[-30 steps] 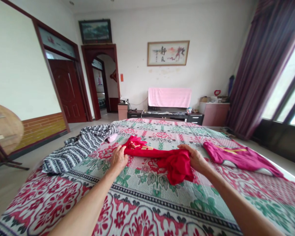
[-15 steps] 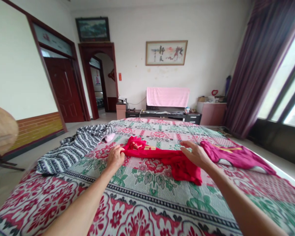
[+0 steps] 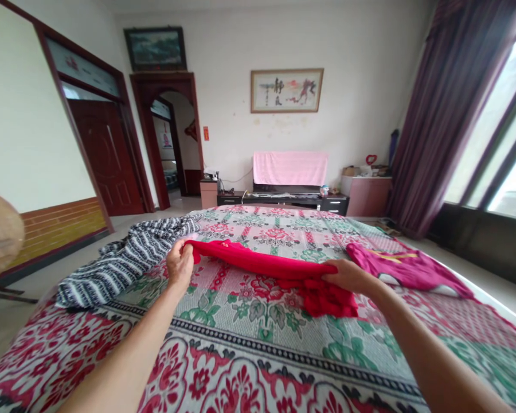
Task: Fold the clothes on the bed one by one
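Observation:
A bright red garment (image 3: pixel 258 262) is stretched sideways between my two hands, just above the bed. My left hand (image 3: pixel 180 267) is closed on its left end, near the striped cloth. At the other end, my right hand (image 3: pixel 350 276) pinches the red fabric. A crumpled part of the garment hangs below my right hand and rests on the flowered bedspread (image 3: pixel 232 344). What kind of garment it is cannot be made out.
A black-and-white striped cloth (image 3: pixel 124 261) lies heaped at the left of the bed. On the right is a magenta garment (image 3: pixel 406 267) with a yellow strip. Beyond the bed stands a low black cabinet (image 3: pixel 335 205) with a pink cloth (image 3: pixel 290 167) above it.
My left hand has moved left, pulling the red garment taut. My right hand, open before, has closed on its right end. The beige detail on the fabric is now hidden.

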`<state>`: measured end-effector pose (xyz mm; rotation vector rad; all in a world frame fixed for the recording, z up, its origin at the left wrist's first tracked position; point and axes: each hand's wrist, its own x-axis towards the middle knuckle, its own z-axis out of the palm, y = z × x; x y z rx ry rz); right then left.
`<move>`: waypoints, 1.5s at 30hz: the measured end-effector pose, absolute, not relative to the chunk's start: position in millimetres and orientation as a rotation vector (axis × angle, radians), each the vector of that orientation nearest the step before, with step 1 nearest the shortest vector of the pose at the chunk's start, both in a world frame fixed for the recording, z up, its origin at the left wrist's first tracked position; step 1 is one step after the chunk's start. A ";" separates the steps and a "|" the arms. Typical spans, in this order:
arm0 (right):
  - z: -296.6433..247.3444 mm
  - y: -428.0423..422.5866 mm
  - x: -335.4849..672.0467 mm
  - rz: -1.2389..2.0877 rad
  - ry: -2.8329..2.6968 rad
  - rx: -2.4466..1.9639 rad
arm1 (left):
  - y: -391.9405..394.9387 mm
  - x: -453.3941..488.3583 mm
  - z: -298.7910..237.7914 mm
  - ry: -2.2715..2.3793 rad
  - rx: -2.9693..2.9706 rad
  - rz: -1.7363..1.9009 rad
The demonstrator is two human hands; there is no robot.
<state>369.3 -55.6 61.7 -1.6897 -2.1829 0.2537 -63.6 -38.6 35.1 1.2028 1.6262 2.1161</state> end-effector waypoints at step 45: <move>59.1 -71.8 334.3 -0.009 -2.320 -1.639 | -46.7 -54.7 67.3 1.323 0.787 2.102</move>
